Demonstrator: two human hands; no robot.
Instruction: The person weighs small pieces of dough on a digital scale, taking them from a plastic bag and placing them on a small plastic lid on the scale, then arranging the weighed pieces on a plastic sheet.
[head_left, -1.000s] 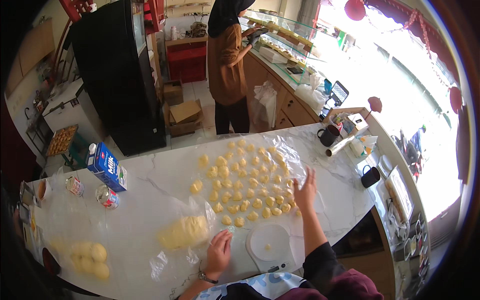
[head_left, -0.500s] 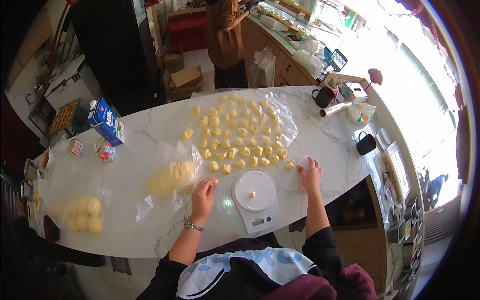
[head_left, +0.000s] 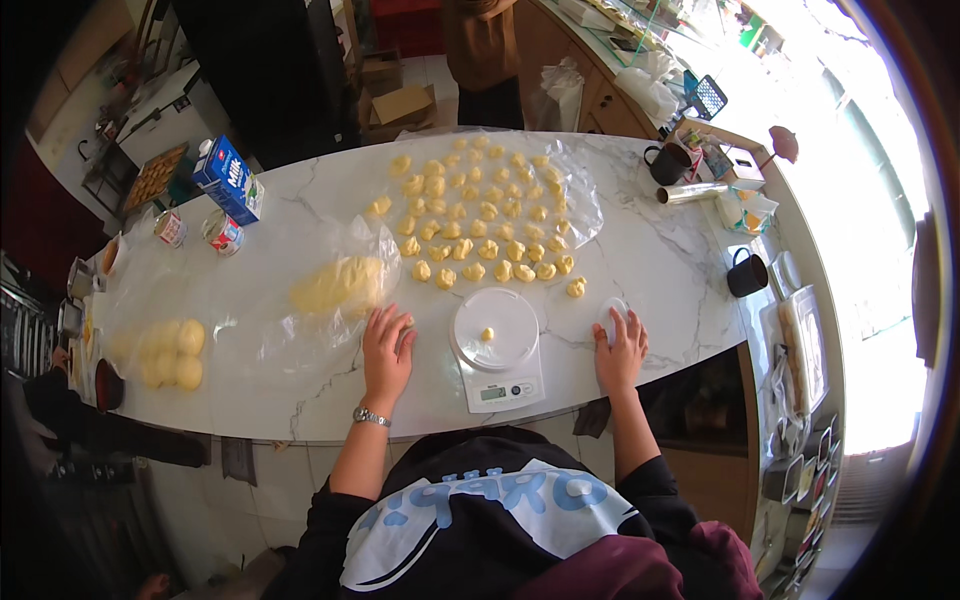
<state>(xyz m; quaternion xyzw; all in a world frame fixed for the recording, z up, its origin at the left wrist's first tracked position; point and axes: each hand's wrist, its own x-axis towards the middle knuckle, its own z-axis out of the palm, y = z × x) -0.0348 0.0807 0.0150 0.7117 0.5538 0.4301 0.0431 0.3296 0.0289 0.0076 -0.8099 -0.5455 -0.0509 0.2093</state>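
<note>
My left hand (head_left: 387, 355) lies on the tabletop beside the plastic-wrapped lump of yellow dough (head_left: 340, 285). Its fingers point forward with the thumb apart; a small pale bit, perhaps dough, shows at a fingertip. Between my hands stands a white digital kitchen scale (head_left: 497, 335), a small piece of dough (head_left: 487, 334) on its round plate. My right hand (head_left: 622, 350) is right of the scale, fingers spread, touching a white, rounded, flat thing (head_left: 615, 304) partly hidden under them. Beyond the scale, rows of small yellow dough pieces (head_left: 487, 248) lie on a clear plastic sheet (head_left: 582, 205).
At left are smooth dough balls (head_left: 189, 337) under plastic, a blue milk carton (head_left: 228, 182) and two cans (head_left: 222, 235). Dark mugs (head_left: 746, 273) and a roll of wrap (head_left: 690, 193) stand at right. Another person (head_left: 482, 45) is beyond the table.
The view has shifted, so the table sits higher. My left hand's fingers have loosened from a pinch on a small dough piece. My right hand has flattened over the white thing.
</note>
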